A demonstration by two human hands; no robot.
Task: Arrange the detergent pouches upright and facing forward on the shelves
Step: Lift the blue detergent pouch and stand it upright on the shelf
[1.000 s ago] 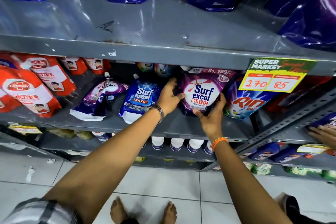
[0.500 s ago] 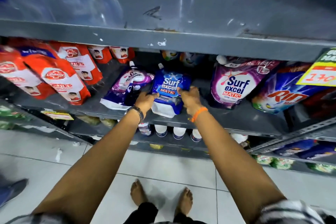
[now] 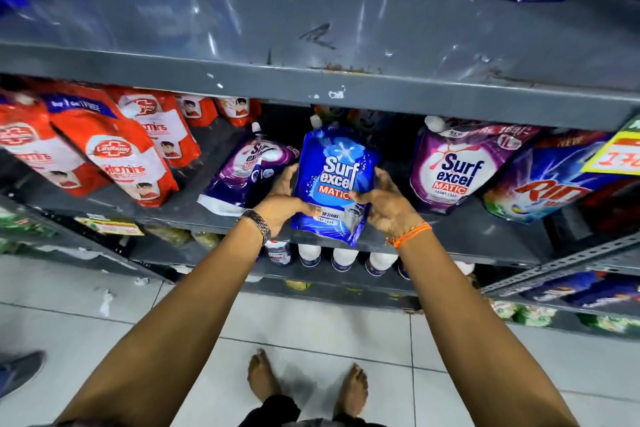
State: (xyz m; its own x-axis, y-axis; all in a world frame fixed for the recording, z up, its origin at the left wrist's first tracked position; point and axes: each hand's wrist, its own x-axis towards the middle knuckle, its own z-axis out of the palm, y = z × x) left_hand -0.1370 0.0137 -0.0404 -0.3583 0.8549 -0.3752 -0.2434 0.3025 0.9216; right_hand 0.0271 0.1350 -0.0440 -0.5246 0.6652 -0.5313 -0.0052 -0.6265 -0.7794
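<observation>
Red Lifebuoy refill packs (image 3: pixel 117 152) lean at left; white-capped bottles (image 3: pixel 343 258) line the lower shelf; yellow price tag (image 3: pixel 614 152) right.

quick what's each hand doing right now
Left hand: closed on the blue Surf excel pouch, gripping its left edge.
Right hand: closed on the same pouch, gripping its right edge.

Blue Surf excel Matic pouch (image 3: pixel 334 184) upright, label facing forward, bottom edge at the front lip of the middle shelf. Left of it, purple pouch (image 3: pixel 247 172) slumped on its side, label tilted (white base showing). Right: purple Surf excel pouch (image 3: pixel 453 166) leaning back, label forward, white cap up. Further right, blue Rin pouch (image 3: pixel 540 189) tilted, partly hidden.
</observation>
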